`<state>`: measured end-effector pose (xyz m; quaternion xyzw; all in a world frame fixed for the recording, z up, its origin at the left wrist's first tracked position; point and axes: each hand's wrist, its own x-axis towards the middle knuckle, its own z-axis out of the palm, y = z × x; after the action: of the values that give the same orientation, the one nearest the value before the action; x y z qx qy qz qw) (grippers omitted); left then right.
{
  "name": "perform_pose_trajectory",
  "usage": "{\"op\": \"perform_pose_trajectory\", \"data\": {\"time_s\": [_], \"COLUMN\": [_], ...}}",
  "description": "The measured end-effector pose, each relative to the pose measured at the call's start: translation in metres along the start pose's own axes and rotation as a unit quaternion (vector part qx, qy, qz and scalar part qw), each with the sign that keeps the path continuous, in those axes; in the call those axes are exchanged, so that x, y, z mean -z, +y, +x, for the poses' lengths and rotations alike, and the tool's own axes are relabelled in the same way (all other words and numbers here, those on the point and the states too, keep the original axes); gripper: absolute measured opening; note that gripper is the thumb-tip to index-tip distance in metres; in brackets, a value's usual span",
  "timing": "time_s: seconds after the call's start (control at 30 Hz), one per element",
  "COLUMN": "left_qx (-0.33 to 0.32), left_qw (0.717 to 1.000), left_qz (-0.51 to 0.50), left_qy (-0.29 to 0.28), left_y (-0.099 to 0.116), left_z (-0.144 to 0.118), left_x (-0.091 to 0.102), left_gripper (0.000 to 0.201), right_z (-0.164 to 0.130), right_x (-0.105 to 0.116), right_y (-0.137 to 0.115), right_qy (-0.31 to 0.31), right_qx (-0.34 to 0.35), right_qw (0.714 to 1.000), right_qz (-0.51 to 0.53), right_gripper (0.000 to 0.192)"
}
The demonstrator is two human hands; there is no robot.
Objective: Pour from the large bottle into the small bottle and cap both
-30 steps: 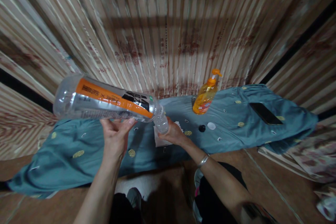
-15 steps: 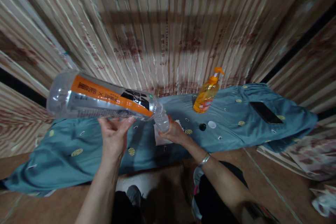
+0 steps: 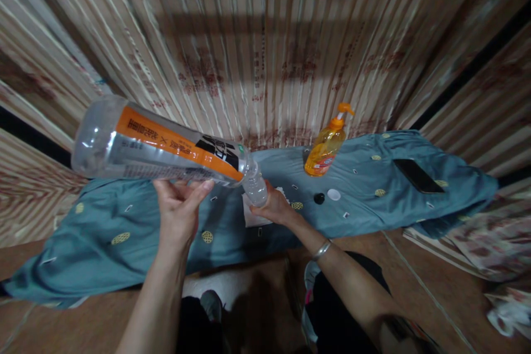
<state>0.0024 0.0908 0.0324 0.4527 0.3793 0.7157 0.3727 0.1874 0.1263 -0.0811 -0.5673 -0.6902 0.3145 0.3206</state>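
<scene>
- Far left: base end of large clear bottle, raised highest, long axis running left to right and tilting down toward the neck at the right.
- Orange band along the large clear bottle with pale characters, plus a black patch near the neck; writing too blurred to read.
- Below the middle of that bottle: left hand, fingers curled up under the body, grasping it from beneath.
- Just right: neck meeting the mouth of small clear bottle, touching or nearly so; small bottle upright, slightly tilted.
- Right hand clenched round the small clear bottle, above the teal cloth and a white paper.
- Further right: black cap, white cap, orange pump bottle with unreadable red label, dark phone.
</scene>
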Motion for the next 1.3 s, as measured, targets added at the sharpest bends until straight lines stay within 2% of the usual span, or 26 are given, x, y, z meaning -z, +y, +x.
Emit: {"op": "perform_pose_trajectory", "data": {"time_s": [0.23,0.47,0.7,1.3], "left_qx": [-0.004,-0.012,-0.009,-0.098], "left_qw": [1.0,1.0,1.0,0.994], "left_qz": [-0.009,-0.001,-0.009,-0.02], "left_qy": [0.013,0.01,0.0,-0.047], "left_y": [0.0,0.001,0.003,-0.009], "left_z": [0.0,0.001,-0.001,0.01], "left_x": [-0.001,-0.001,-0.003,0.001], "left_gripper": [0.057,0.057,0.059,0.058], "right_z": [-0.001,-0.001,-0.001,-0.001], "right_x": [0.001,0.002,0.001,0.001], "right_y": [0.0,-0.002,-0.003,-0.002], "right_qy": [0.001,-0.002,0.002,-0.001], "right_qx": [0.0,0.0,-0.007,-0.003], "right_qw": [1.0,1.0,1.0,1.0], "right_qz": [0.007,-0.002,-0.013,-0.011], "right_gripper": [0.064,0.057,0.061,0.06]}}
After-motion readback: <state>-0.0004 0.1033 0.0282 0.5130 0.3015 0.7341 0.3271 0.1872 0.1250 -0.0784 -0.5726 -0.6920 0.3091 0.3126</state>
